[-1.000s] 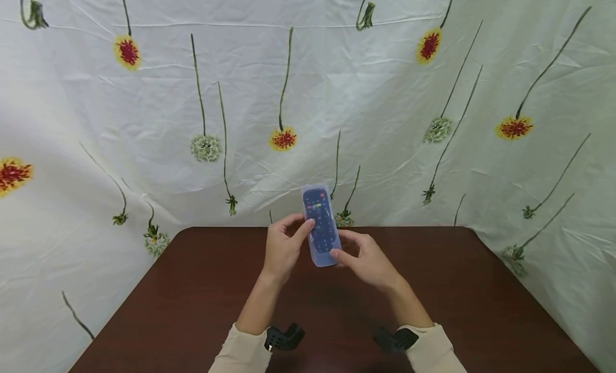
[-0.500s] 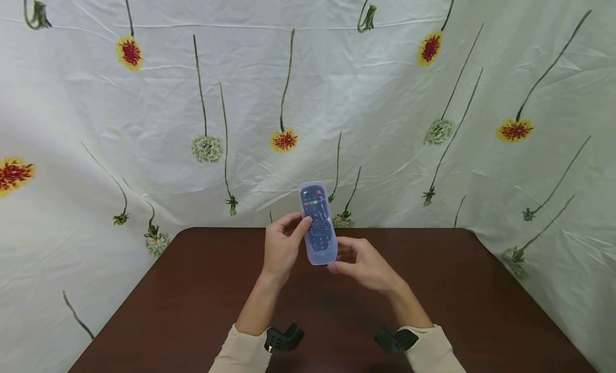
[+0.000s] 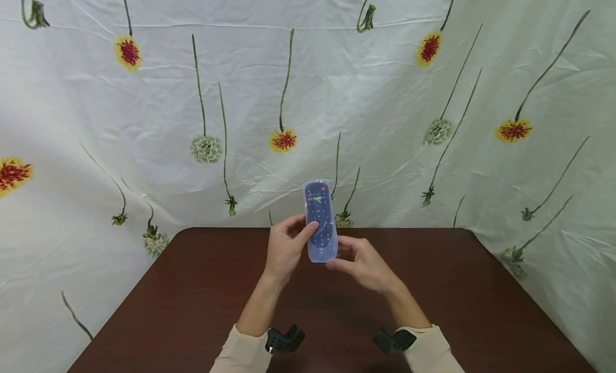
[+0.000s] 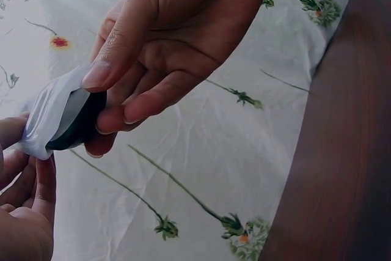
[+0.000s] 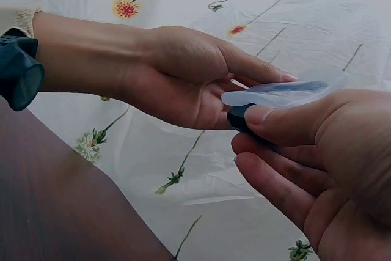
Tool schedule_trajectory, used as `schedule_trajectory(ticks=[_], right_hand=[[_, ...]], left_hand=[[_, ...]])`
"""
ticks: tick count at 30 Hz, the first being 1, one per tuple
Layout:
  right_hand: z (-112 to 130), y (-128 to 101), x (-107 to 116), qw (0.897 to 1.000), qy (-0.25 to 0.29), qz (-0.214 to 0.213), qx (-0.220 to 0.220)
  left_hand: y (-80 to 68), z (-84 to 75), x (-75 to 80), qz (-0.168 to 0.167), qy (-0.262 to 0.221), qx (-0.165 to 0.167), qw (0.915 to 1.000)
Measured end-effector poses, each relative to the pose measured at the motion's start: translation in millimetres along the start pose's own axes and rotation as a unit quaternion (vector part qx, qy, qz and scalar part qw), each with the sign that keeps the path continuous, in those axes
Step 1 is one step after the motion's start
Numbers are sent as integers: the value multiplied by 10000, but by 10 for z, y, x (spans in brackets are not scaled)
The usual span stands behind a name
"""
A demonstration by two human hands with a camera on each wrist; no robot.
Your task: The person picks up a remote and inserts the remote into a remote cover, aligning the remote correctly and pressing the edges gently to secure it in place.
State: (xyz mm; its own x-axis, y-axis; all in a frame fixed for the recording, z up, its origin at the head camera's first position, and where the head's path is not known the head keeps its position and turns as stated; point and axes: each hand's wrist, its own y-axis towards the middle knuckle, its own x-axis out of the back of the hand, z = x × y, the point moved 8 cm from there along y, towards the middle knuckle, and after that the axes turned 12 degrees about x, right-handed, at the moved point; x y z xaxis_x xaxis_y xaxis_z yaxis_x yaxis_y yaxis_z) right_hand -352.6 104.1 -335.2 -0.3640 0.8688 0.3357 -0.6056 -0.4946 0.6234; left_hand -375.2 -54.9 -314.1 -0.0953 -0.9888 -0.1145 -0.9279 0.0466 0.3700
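A dark remote control (image 3: 320, 215) with small coloured buttons sits in a translucent bluish cover (image 3: 322, 254), held upright over the far part of the table. My left hand (image 3: 286, 250) grips it from the left, thumb lying across the buttons and fingers behind. At the lower right corner my right hand (image 3: 363, 263) pinches the covered end. In the right wrist view, the right thumb (image 5: 281, 120) presses the dark end of the remote control (image 5: 238, 119), which shows under the cover (image 5: 275, 96). The left wrist view shows the same dark underside (image 4: 79, 123) below the pale cover (image 4: 52, 111).
A dark reddish-brown table (image 3: 202, 303) spreads beneath both forearms. Behind and to the sides hangs a white cloth (image 3: 366, 94) printed with flowers. Each sleeve cuff carries a black wrist camera, one left (image 3: 285, 339) and one right (image 3: 394, 341).
The right thumb has slid from the lower face of the remote control down to its bottom corner. The remote control has risen slightly and stands a little straighter. The left hand keeps its grip.
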Motion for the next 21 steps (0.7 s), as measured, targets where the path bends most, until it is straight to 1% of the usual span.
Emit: schedule_trajectory(ticks=[2,6,9,11,12,15,18,21], right_hand=[[4,2,-5,10000,-4,53,-11],[31,-10,14,9996,-187,211,-40],[47,-17,21,9996,40,252,-134],[41,-16,9,9990,326,161,-277],[31,-12,5,9984,424,47,-369],[5,6,3,9967,499,-336,-539],[-14,13,17,9957,506,-546,-559],[-5,16,20,9957,578,-545,-477]], left_hand=[[-5,-18,18,-28,-7,-19,10000],[-12,-60,68,-164,36,-60,9998],[-12,-85,86,-232,118,-89,9996],[-12,-97,80,-222,197,-118,9995],[-13,-101,74,-208,217,-136,9995],[-9,-100,58,-163,252,-163,9994],[-7,-88,52,-162,225,-123,9995],[-5,-65,53,-156,206,-63,9996]])
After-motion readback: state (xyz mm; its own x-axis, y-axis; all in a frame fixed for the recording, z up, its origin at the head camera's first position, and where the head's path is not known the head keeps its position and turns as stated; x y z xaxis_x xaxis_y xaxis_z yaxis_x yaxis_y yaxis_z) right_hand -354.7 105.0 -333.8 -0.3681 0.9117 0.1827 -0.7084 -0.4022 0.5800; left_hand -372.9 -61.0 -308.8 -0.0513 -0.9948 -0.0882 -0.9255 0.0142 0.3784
